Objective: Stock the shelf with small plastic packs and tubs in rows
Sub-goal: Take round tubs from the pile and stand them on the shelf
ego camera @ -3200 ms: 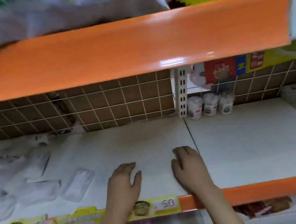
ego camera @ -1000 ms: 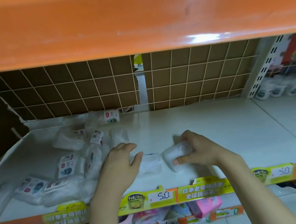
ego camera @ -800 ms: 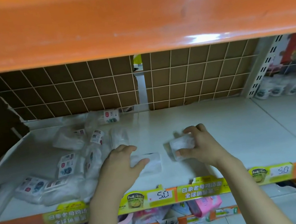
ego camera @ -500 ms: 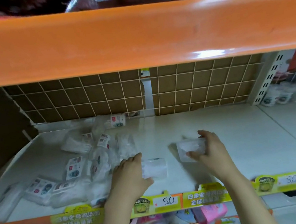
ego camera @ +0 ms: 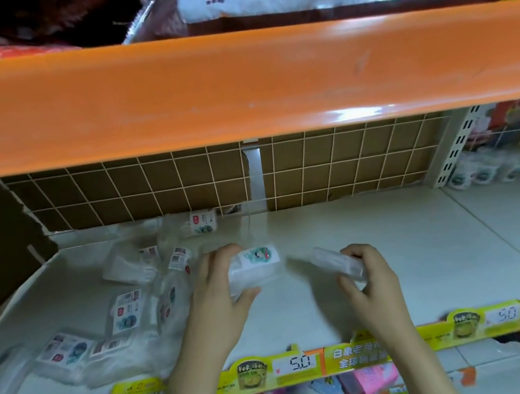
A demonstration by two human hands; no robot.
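— Judging progress: hardly begun. No row stands yet; loose packs lie heaped toward the shelf left end, tubs at the far right back.

— Hands?

— Left hand grips a labelled pack mid-shelf; right hand pinches a clear pack beside it.

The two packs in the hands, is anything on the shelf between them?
No. In the head view, only bare white shelf lies between the left hand's labelled pack and the right hand's clear pack.
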